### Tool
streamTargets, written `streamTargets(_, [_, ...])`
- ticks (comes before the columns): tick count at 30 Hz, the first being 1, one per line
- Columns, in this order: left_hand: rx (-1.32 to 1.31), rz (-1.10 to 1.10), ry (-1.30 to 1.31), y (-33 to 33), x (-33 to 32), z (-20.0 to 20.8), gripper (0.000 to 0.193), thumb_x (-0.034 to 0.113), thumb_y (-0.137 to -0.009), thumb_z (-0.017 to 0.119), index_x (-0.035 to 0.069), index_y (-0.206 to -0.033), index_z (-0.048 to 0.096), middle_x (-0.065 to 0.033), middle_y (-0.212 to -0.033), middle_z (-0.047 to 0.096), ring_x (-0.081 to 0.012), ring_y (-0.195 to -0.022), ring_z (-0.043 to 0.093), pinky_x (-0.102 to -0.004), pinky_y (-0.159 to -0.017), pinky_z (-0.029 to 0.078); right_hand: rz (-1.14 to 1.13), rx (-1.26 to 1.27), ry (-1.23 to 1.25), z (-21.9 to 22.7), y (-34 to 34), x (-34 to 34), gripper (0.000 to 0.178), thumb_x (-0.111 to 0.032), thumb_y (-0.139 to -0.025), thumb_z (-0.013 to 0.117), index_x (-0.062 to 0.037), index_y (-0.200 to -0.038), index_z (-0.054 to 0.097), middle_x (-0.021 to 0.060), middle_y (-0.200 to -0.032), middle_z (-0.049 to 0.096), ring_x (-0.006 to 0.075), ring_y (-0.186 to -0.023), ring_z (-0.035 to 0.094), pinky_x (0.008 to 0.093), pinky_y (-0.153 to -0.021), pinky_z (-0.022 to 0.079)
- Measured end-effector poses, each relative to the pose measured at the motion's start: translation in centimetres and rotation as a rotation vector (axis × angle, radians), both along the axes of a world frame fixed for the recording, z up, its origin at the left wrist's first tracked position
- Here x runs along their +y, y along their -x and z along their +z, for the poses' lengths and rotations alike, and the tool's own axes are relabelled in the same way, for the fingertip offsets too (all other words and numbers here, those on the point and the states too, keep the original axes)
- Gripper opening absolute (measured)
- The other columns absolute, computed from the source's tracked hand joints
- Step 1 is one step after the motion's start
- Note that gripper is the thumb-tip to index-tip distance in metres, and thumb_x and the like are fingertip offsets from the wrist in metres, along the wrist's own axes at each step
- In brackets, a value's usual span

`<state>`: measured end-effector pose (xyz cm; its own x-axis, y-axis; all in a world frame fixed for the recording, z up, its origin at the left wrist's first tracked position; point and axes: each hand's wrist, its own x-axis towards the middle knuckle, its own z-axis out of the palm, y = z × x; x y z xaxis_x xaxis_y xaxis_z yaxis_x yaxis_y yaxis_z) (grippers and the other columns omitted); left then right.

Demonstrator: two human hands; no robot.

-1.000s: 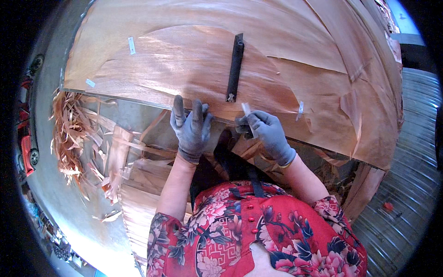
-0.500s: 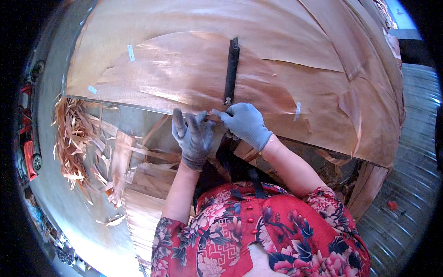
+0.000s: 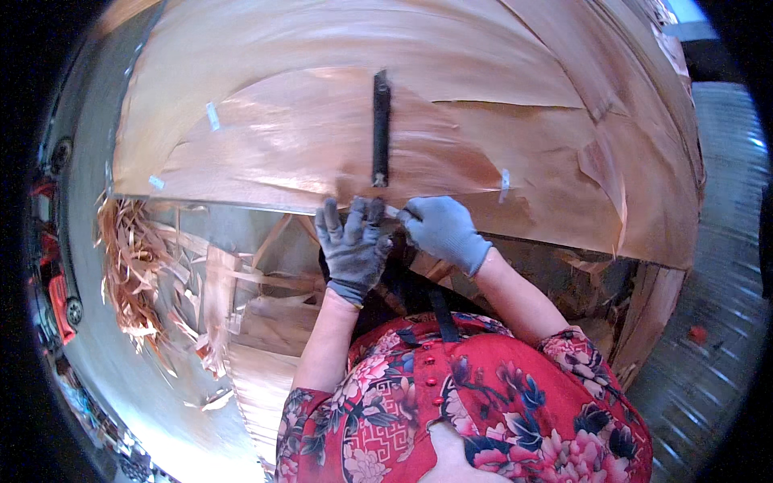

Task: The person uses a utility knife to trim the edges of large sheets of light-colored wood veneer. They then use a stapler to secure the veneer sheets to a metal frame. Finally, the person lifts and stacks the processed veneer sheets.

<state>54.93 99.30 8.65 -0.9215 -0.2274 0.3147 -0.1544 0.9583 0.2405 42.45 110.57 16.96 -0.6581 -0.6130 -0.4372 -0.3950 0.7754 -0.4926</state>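
Observation:
My right hand (image 3: 445,231), in a grey knit glove, is closed with its fingertips pinched on a small pale strip of tape (image 3: 392,212). Close beside it, my left hand (image 3: 354,245), in a dirtier grey glove, has its fingers spread and pointing away from me at the near edge of the table. Beyond both hands lies a thin brown wood veneer sheet (image 3: 290,137). On it rests a long narrow black bar (image 3: 381,129), its near end just past my fingers. Whether my left fingertips touch the tape I cannot tell.
Pale tape pieces (image 3: 212,117) stick to the veneer at left, and another tape piece (image 3: 505,185) at right. A heap of veneer shreds (image 3: 133,274) hangs off the left corner. More offcuts (image 3: 278,322) lie below the edge. Corrugated sheeting (image 3: 729,201) stands at right.
The view has shifted slightly, so the bar appears farther left. My left hand has turned and its fingers have fanned out. My right hand keeps its pinch, drawn slightly nearer to me.

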Motion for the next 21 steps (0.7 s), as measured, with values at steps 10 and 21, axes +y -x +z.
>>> streamTargets(10, [-0.109, -0.021, 0.009, 0.2, 0.0, 1.8, 0.048, 0.040, -0.086, 0.047, 0.026, -0.131, 0.044, -0.0055, -0.140, 0.026, -0.0390, -0.135, 0.010, -0.0557, -0.107, 0.009, -0.556, -0.880, 0.420, 2.6, -1.7, 4.3, 0.030, -0.031, -0.091, 0.050, -0.0021, -0.085, 0.059, 0.0039, -0.064, 0.060, 0.0089, -0.050, 0.054, 0.0223, -0.049, 0.043])
streamTargets(21, [0.237, -0.235, -0.054, 10.8, -3.9, 7.9, 0.083, 0.025, -0.085, 0.057, 0.003, -0.143, 0.001, -0.0086, -0.131, 0.048, -0.0385, -0.136, 0.006, -0.0475, -0.107, 0.009, -0.741, -0.742, 0.722, 1.6, 9.9, 0.4, 0.034, -0.034, -0.091, 0.049, -0.0006, -0.093, 0.057, 0.0051, -0.074, 0.062, 0.0084, -0.055, 0.056, 0.0203, -0.050, 0.045])
